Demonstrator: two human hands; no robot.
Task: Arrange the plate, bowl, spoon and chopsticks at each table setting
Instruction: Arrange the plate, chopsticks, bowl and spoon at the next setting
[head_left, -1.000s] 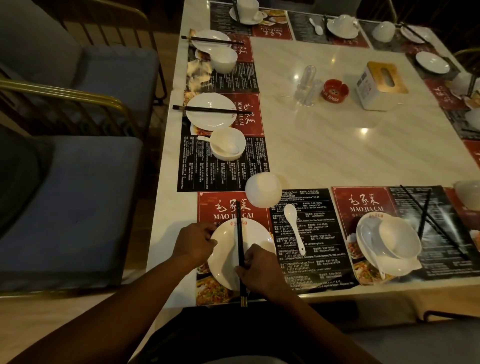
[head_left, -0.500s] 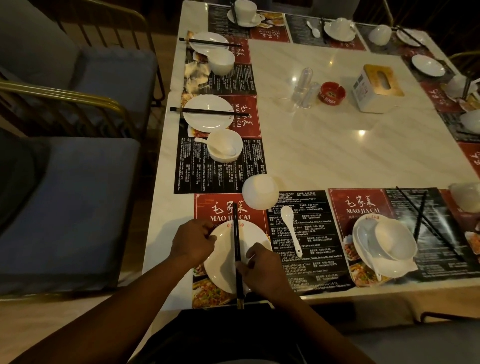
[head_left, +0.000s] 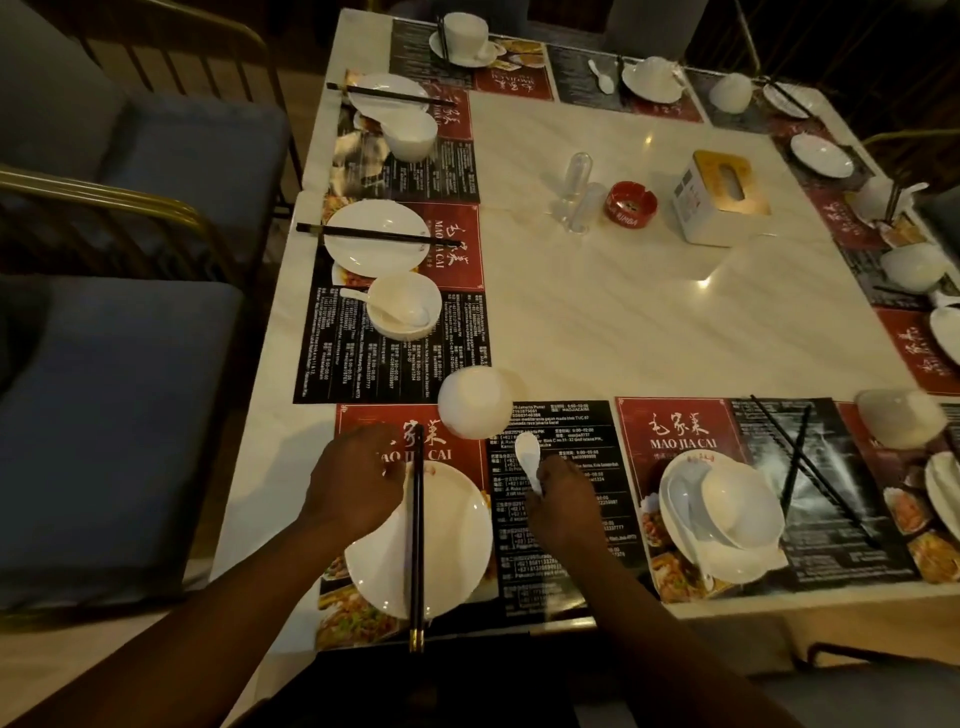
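- A pale, marble-patterned desk (head_left: 623, 332) spread ahead of the fingers (head_left: 382, 452).
- A small bright glare (head_left: 702, 283) lay on its top, well ahead and right of the fingers.
- Left of the fingers stood the near chair (head_left: 119, 415), blue-cushioned with a gold metal frame.
- The far chair (head_left: 197, 156), of the same kind, stood farther ahead.
- Tan floor (head_left: 93, 644) showed behind and left of the fingers.
- The room was dim.

Both forearms extend forward from the lower edge. Left hand (head_left: 358, 488) lies palm down, fingers bent; whether it grasps anything cannot be determined. Right hand (head_left: 563, 501) lies palm down, fingers pinching the spoon (head_left: 529, 454) handle.
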